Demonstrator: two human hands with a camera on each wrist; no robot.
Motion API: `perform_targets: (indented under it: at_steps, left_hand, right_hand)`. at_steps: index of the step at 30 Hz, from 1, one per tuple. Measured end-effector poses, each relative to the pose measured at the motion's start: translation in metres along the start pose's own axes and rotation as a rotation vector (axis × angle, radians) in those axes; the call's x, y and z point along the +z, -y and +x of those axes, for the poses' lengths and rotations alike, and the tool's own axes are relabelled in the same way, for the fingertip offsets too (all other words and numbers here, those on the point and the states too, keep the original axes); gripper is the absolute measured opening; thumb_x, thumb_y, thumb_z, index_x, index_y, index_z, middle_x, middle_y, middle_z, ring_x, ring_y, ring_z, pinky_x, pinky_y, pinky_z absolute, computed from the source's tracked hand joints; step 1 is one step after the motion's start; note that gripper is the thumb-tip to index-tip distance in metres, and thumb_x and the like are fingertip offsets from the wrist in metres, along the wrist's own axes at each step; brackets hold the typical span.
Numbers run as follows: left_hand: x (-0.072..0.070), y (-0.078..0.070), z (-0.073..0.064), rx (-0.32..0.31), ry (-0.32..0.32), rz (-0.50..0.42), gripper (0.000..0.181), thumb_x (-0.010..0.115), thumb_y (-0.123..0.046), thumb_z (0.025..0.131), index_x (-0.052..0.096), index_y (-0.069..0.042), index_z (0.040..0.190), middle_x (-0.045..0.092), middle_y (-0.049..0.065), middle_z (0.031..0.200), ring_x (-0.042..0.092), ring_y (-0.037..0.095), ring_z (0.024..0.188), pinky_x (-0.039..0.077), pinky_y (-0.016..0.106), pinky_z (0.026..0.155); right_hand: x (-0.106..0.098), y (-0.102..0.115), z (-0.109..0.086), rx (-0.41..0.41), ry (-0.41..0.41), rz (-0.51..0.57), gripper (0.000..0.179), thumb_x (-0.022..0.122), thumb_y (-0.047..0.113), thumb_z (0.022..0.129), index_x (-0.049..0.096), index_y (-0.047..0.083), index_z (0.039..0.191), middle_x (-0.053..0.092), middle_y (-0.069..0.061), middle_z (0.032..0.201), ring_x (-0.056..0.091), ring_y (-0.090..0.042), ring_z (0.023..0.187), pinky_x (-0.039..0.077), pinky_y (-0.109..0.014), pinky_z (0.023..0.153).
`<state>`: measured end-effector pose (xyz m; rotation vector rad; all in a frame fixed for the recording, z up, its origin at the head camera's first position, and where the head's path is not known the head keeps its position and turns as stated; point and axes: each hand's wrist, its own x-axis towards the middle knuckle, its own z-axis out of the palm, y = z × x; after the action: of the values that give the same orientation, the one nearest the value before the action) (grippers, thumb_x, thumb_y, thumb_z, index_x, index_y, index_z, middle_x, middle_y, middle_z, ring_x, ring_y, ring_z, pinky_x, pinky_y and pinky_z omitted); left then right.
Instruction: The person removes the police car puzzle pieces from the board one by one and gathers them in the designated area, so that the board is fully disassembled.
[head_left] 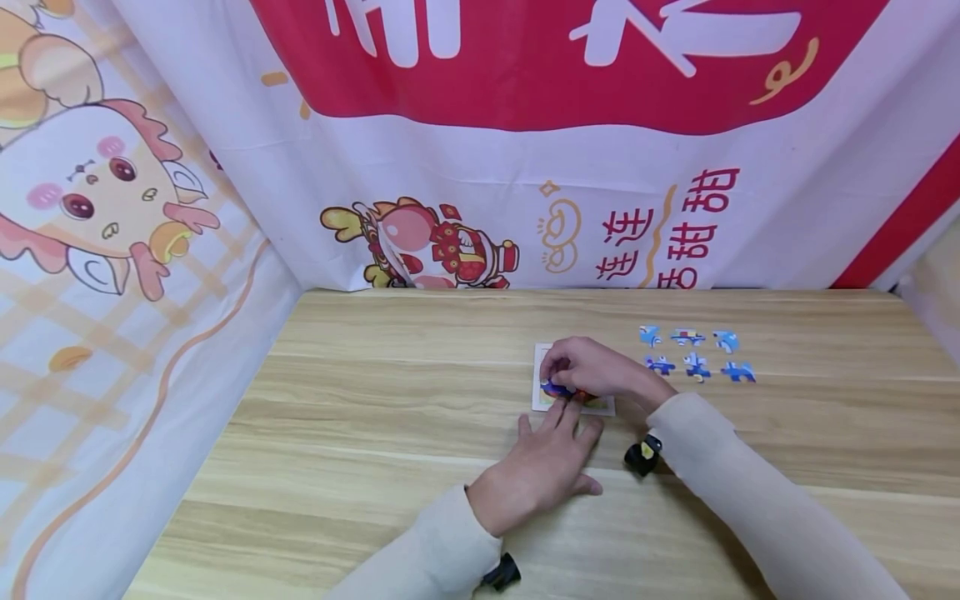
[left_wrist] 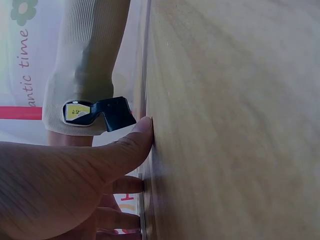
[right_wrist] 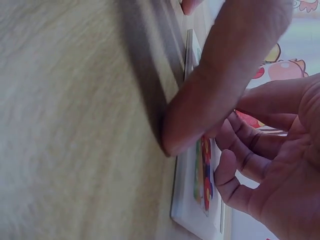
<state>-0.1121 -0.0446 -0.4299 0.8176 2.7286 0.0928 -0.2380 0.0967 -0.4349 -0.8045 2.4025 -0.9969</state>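
Note:
In the head view, a small white-bordered puzzle board (head_left: 537, 393) lies on the table, partly hidden by both hands. My right hand (head_left: 592, 367) is over it, curled fingers pinching a blue-purple puzzle piece (head_left: 557, 389). My left hand (head_left: 540, 462) reaches in from the front, spread fingers meeting the board's near edge. The right wrist view has the board (right_wrist: 187, 215) carrying a red-and-blue picture part (right_wrist: 207, 170); the right hand (right_wrist: 272, 165) is curled above it. A nearer left fingertip there comes down by the table. In the left wrist view, the left hand (left_wrist: 75, 185) has its thumb extended.
Several loose blue puzzle pieces (head_left: 696, 367) lie in two rows to the right of the board. Printed cloth (head_left: 465, 150) hangs behind the wooden table (head_left: 360, 417) and on its left. Each wrist wears a small black camera (head_left: 642, 457).

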Motion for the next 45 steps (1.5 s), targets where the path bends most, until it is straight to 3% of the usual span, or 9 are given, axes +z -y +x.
perform_targets:
  at_steps: [7, 19, 28, 36, 45]
  left_hand:
    - [-0.0008, -0.0006, -0.0006, 0.001, -0.004, 0.008, 0.077, 0.067, -0.058, 0.095, 0.042, -0.021, 0.159, 0.024, 0.014, 0.174, 0.02, 0.031, 0.162, 0.042, 0.072, 0.11]
    - [-0.0016, -0.0013, -0.0018, -0.004, -0.012, 0.02, 0.078, 0.069, -0.058, 0.094, 0.043, -0.023, 0.159, 0.028, 0.013, 0.172, 0.025, 0.031, 0.161, 0.044, 0.071, 0.11]
    - [-0.0026, -0.0015, -0.0022, -0.004, -0.011, 0.025, 0.077, 0.068, -0.059, 0.095, 0.043, -0.023, 0.158, 0.028, 0.012, 0.172, 0.024, 0.029, 0.161, 0.044, 0.07, 0.11]
    - [-0.0032, -0.0013, -0.003, -0.006, -0.006, 0.025, 0.077, 0.067, -0.059, 0.095, 0.042, -0.023, 0.159, 0.027, 0.011, 0.173, 0.023, 0.029, 0.161, 0.043, 0.07, 0.111]
    - [-0.0017, -0.0003, -0.0011, -0.005, 0.003, 0.025, 0.078, 0.066, -0.06, 0.095, 0.042, -0.024, 0.16, 0.026, 0.011, 0.173, 0.022, 0.028, 0.161, 0.043, 0.07, 0.111]
  right_hand:
    - [0.0004, 0.0011, 0.0009, 0.04, 0.012, -0.006, 0.02, 0.059, -0.003, 0.099, 0.077, 0.006, 0.101, 0.07, -0.008, 0.103, 0.062, -0.019, 0.095, 0.05, -0.035, 0.089]
    - [-0.0004, 0.0008, 0.0006, 0.024, 0.015, 0.058, 0.022, 0.06, -0.008, 0.093, 0.076, 0.005, 0.102, 0.069, -0.009, 0.1, 0.061, -0.017, 0.087, 0.05, -0.031, 0.082]
    - [-0.0003, 0.0011, 0.0027, 0.056, 0.015, 0.039, 0.022, 0.062, -0.006, 0.096, 0.078, 0.008, 0.102, 0.067, -0.009, 0.106, 0.063, -0.019, 0.094, 0.051, -0.036, 0.09]
    - [-0.0003, -0.0004, 0.0041, 0.058, 0.035, 0.032, 0.018, 0.064, -0.005, 0.095, 0.076, 0.009, 0.097, 0.072, -0.004, 0.088, 0.063, -0.015, 0.081, 0.049, -0.031, 0.082]
    - [0.0014, 0.0002, 0.0043, 0.039, 0.033, 0.057, 0.019, 0.063, -0.007, 0.095, 0.075, 0.008, 0.094, 0.073, -0.004, 0.086, 0.062, -0.016, 0.079, 0.048, -0.031, 0.081]
